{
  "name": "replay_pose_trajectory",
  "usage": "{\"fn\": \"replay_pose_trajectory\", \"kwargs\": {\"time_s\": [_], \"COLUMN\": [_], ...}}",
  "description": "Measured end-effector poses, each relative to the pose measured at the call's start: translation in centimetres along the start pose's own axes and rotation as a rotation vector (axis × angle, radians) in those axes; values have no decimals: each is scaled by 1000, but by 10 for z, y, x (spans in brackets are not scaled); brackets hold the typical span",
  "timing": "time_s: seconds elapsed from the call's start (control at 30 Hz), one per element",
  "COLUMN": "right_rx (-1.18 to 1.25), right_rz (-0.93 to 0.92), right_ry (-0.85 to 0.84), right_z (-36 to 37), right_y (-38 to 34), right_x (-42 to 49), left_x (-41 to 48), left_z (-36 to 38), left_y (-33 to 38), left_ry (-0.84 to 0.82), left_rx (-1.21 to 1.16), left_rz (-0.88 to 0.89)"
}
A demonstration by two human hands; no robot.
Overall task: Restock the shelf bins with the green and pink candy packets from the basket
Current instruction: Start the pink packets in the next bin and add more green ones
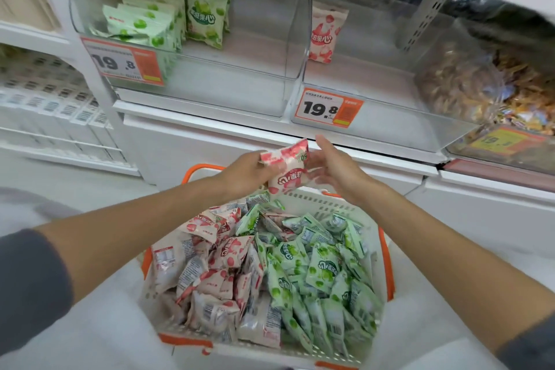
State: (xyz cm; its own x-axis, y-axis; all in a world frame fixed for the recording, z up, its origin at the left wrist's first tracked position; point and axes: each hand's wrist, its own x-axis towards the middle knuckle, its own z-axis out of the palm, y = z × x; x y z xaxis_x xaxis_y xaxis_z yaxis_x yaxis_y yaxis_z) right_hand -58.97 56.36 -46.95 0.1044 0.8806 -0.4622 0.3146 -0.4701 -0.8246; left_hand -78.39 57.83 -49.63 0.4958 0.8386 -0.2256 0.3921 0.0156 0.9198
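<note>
Left hand (249,173) grips a pink packet (288,168), fingers curled round its left end. Right hand (336,165) is open, fingers nearly straight, palm turned to the packet's right edge; it seems to touch there, though contact is hard to confirm. The packet sits between the two hands, tilted, one corner up.

Judgement: held this way to square it up or pass it across before shelving, so that it can go in upright, face forward.

Directly below the hands and nearer the body is the basket (318,204). Its pink packets (216,273) lie heaped under the left forearm, its green packets (324,273) under the right. This sorting makes it easy to pick one colour at a time.

Above the hands and beyond the right one is the pink bin (390,117), holding a single upright packet (322,36) against its left wall; mostly bare, so it is the likely target. Above and beyond the left hand is the green bin (210,90), with a row of green packets (168,15) standing on its left side.
</note>
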Motion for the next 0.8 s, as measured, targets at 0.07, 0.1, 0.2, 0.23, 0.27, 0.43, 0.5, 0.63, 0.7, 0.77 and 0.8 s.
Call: {"fn": "replay_pose_trajectory", "kwargs": {"time_s": [0.07, 0.1, 0.2, 0.23, 0.27, 0.43, 0.5, 0.63, 0.7, 0.77, 0.8], "right_rx": [-184, -162, -57, -48, -35, -11, -58, -346, -181, 128, 230], "right_rz": [-124, -156, -230, -262, -292, -394, -417, -374, -283, -179, -140], "right_ry": [119, 124, 148, 181, 209, 267, 271, 145, 148, 135, 84], "right_z": [11, 17, 42, 50, 56, 62, 53, 19, 8, 3, 2], "right_y": [-5, -4, 4, 7, 9, 5, 2, -9, -15, -18, -17], "right_x": [2, 3, 3, 4, 4, -3, 0, 2, -2, -7, -8], "left_x": [3, 3, 3, 4, 5, 9, 12, 17, 15, 16, 16], "left_z": [-2, 0, 12, 16, 18, 25, 21, -1, -7, -10, -10], "left_y": [0, 3, 11, 11, 12, 8, 14, 23, 25, 21, 19], "left_ry": [75, 115, 241, 304, 387, 743, 674, 225, 141, 229, 275], "left_rx": [-227, -315, -381, -377, -370, -277, -356, -405, -445, -528, -585], "left_rz": [-99, -123, -134, -139, -134, -97, -181, -271, -312, -309, -298]}}
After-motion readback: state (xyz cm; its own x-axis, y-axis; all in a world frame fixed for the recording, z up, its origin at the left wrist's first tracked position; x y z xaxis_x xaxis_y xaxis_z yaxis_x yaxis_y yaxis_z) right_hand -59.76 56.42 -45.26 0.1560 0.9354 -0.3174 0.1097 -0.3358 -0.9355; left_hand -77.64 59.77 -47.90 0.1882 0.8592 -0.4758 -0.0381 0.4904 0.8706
